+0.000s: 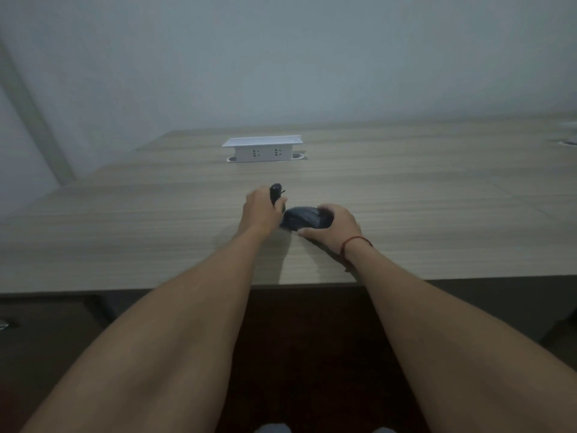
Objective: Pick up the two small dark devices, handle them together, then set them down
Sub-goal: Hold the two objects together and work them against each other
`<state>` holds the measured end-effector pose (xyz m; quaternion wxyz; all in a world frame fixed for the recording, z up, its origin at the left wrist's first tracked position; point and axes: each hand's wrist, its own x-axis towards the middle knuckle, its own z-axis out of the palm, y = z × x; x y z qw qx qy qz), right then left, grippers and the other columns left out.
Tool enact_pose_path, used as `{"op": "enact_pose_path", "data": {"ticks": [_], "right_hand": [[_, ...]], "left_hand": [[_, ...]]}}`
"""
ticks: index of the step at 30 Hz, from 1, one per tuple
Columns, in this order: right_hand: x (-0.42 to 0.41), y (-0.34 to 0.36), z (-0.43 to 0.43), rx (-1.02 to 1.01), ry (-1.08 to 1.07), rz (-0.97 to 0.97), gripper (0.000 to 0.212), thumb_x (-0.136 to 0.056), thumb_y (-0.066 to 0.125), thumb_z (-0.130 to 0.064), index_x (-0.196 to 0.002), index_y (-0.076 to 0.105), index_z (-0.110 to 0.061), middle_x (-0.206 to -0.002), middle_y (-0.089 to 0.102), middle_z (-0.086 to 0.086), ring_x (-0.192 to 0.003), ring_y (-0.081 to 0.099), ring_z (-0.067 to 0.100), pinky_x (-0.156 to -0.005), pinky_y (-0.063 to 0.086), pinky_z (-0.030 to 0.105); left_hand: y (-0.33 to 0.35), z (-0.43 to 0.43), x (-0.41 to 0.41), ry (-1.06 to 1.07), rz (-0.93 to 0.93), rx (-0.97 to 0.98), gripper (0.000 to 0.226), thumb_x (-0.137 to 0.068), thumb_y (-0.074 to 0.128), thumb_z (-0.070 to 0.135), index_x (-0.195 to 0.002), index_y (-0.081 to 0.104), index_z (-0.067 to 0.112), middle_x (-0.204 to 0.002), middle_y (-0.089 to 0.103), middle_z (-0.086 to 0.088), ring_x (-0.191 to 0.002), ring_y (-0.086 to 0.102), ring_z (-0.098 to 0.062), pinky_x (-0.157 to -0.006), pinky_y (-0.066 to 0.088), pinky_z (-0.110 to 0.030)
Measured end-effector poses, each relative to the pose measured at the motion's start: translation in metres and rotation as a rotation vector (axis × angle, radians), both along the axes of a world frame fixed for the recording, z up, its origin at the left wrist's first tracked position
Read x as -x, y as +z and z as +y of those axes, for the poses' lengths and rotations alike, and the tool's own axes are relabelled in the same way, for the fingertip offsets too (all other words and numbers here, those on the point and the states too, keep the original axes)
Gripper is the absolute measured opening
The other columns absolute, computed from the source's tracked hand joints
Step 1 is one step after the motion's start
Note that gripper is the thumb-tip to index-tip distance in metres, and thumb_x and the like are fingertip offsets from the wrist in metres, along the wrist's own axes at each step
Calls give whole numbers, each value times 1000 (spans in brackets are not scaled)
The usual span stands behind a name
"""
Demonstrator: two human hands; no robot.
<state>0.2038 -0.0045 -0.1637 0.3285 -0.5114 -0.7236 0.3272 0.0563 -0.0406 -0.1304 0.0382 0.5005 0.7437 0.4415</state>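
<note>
Left hand (260, 210), centre of frame, is clenched around a slim dark stick-shaped device (275, 192) whose rounded tip pokes up above the fist; right hand (332, 225), just right of it with a thin red cord bracelet (351, 245) at the wrist, wraps over a broader dark rounded mouse-like device (301, 220) low on the light wood-grain desk (156, 220). The two devices sit close together, touching or nearly so; can't tell which. A white pop-up power socket box (262, 148) stands upper centre, well apart from both hands.
</note>
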Motion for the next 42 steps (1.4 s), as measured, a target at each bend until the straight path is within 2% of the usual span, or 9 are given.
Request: {"op": "enact_pose_path", "data": {"ticks": [3,7,12,16,20,24,31,37,42], "right_hand": [[0,3,2,-9,6,-56,75,-66,84,-43,-131,53,-20,-130,57,4,-119,52,25,-100,48,44],[-8,10,8,84,98,-65,82,-67,86,-37,-138,49,-21,-138,53,4,-126,50,26,-103,43,40],[-16,22,10,138,205,-134,78,-79,78,-24,-146,40,-19,-148,47,5,-136,42,26,-110,34,41],[-16,23,6,214,174,-136,87,-78,75,-44,-149,34,-16,-152,42,9,-136,42,29,-109,36,44],[-8,15,-1,147,-3,-72,99,-63,69,-73,-143,44,-19,-147,49,10,-133,46,31,-108,42,51],[-1,11,-4,111,-54,-87,87,-66,67,-70,-135,52,-20,-132,60,7,-120,55,28,-101,48,49],[9,16,4,134,-78,-88,63,-55,52,-73,-95,66,-27,-108,69,5,-108,60,28,-101,45,47],[18,20,-2,50,-214,-291,74,-73,50,-80,-117,63,-23,-126,56,11,-124,45,32,-110,31,51],[14,16,8,91,-143,-217,59,-83,51,-65,-121,58,-20,-130,59,10,-126,48,32,-115,19,56]], "left_hand": [[2,-4,-3,-29,-35,-81,27,-91,59,26,-94,63,0,-97,65,-18,-86,61,-31,-73,48,-34],[-7,-8,2,-4,-16,-9,30,-92,57,27,-102,62,0,-106,63,-19,-96,62,-33,-83,53,-40],[8,-9,-10,-25,-49,-199,21,-93,57,23,-88,61,3,-88,59,-8,-81,53,-21,-72,45,-33],[2,-8,-4,-61,5,-91,27,-92,58,27,-98,62,2,-99,64,-16,-90,61,-29,-79,52,-40],[2,-13,7,-55,84,-59,22,-93,57,26,-94,61,4,-94,62,-13,-83,58,-23,-72,45,-31],[4,-23,0,-38,-14,-184,23,-92,59,26,-87,62,4,-84,60,-8,-74,55,-17,-65,43,-26],[-4,-22,13,-21,30,-86,28,-92,58,28,-96,62,1,-95,61,-12,-82,57,-23,-75,50,-35],[-1,-9,1,-32,-80,-89,30,-93,57,27,-105,62,0,-104,64,-17,-91,59,-26,-79,48,-33],[-1,-9,10,-93,-84,56,33,-91,61,29,-99,66,-2,-100,69,-17,-90,64,-28,-78,51,-34]]}}
